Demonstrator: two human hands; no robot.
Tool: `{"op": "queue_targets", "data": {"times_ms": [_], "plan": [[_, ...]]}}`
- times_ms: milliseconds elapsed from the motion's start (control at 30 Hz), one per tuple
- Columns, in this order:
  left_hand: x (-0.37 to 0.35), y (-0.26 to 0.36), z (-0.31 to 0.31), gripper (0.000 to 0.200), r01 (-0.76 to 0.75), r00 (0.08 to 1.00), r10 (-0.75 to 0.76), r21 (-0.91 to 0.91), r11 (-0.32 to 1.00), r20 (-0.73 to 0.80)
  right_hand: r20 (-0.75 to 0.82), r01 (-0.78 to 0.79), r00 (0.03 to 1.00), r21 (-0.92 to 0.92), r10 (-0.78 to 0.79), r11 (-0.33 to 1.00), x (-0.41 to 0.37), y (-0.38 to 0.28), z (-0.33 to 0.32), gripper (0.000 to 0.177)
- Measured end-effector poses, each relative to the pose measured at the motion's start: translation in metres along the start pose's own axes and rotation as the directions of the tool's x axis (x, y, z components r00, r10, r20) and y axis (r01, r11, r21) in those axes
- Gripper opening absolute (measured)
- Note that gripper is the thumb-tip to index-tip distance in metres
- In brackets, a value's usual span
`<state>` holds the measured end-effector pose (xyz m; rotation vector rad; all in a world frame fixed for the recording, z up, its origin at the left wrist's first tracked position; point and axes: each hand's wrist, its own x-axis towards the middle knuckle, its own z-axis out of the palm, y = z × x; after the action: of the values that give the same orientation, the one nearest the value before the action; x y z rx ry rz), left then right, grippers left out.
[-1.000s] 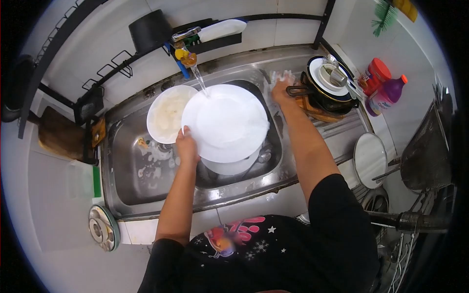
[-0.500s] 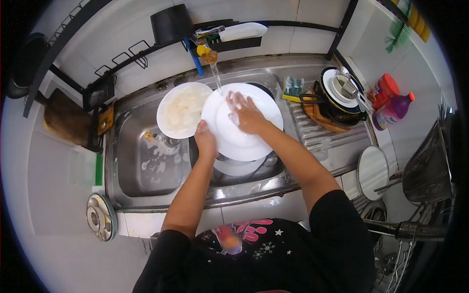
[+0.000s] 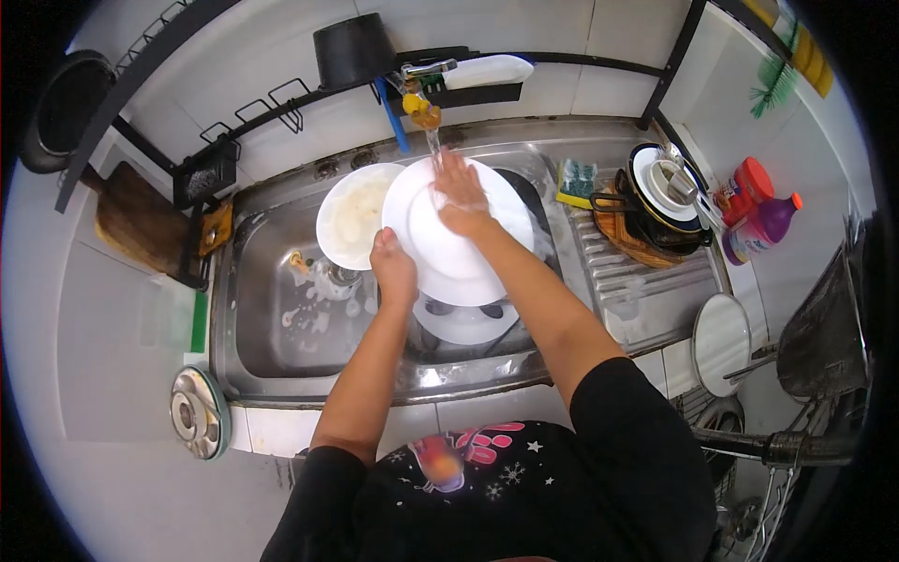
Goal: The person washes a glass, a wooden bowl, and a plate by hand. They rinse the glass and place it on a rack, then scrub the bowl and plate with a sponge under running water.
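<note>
A large white plate point(image 3: 468, 253) is tilted over the sink under running water from the yellow-handled tap point(image 3: 421, 110). My left hand point(image 3: 394, 269) grips its left edge, thumb on the upper face. Fingers spread, my right hand point(image 3: 460, 194) lies flat on the plate's upper part, where the water lands. To the left, a white plate with cloudy water point(image 3: 354, 217) rests on the sink divider, partly behind the held one. Below the held plate, another white plate point(image 3: 465, 328) sits in the right basin.
Left basin point(image 3: 272, 318) has suds and food scraps. A sponge point(image 3: 576, 181) lies right of the basins. Stacked pans and dishes point(image 3: 667, 192) stand on the drainboard, bottles point(image 3: 763, 228) beside them. A black rack point(image 3: 599, 60) with a black pot point(image 3: 353, 51) runs along the wall.
My right hand has moved up and slightly left across the plate, toward the water stream. The whole view has shifted a little; my left hand still holds the plate's left edge.
</note>
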<state>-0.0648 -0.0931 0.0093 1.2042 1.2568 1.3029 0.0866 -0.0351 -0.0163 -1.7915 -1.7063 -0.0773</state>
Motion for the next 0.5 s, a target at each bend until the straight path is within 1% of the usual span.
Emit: {"op": "queue_targets", "data": {"times_ms": [67,100,200,233,300,333,367,400,467,500], "plan": [[0.004,-0.006,0.004,0.034,-0.011,1.000,0.011,-0.062,0.998,-0.008,-0.068,-0.083,0.994,-0.028,0.081,0.996,0.009,0.005,0.001,0.057],[0.006,-0.010,0.007,0.034,-0.016,1.000,0.015,-0.093,0.996,-0.010,-0.066,-0.115,0.992,-0.095,0.109,0.989,0.012,-0.002,0.003,0.058],[0.010,-0.015,0.014,0.037,0.059,0.998,-0.059,-0.119,0.991,0.005,0.120,0.102,0.987,0.067,-0.109,0.993,0.002,-0.033,-0.004,0.058],[0.011,-0.014,0.015,0.037,0.051,0.999,-0.051,-0.146,0.988,0.005,0.097,0.183,0.975,0.154,-0.200,0.971,-0.007,-0.038,-0.004,0.057],[0.008,-0.012,0.012,0.037,0.042,0.999,-0.042,-0.195,0.980,0.005,0.068,0.115,0.991,-0.005,-0.114,0.993,0.004,-0.022,-0.004,0.057],[0.007,-0.012,0.011,0.036,0.053,0.999,-0.051,-0.175,0.983,0.012,0.050,0.073,0.996,-0.081,-0.069,0.994,0.008,-0.014,-0.006,0.057],[0.006,-0.012,0.011,0.035,0.062,0.998,-0.060,-0.154,0.986,0.021,-0.100,0.036,0.994,-0.069,-0.043,0.997,0.008,-0.008,-0.007,0.058],[0.006,-0.011,0.012,0.034,0.069,0.997,-0.066,-0.135,0.988,0.031,-0.048,0.041,0.998,-0.062,-0.044,0.997,0.006,-0.011,-0.009,0.058],[0.014,-0.027,0.015,0.032,0.045,0.999,-0.042,-0.196,0.980,0.018,0.049,0.049,0.998,-0.055,-0.047,0.997,0.000,-0.021,-0.012,0.058],[0.018,-0.032,0.016,0.032,0.034,0.999,-0.032,-0.226,0.974,0.011,0.048,0.166,0.985,0.050,-0.168,0.985,-0.009,-0.023,-0.004,0.059]]}}
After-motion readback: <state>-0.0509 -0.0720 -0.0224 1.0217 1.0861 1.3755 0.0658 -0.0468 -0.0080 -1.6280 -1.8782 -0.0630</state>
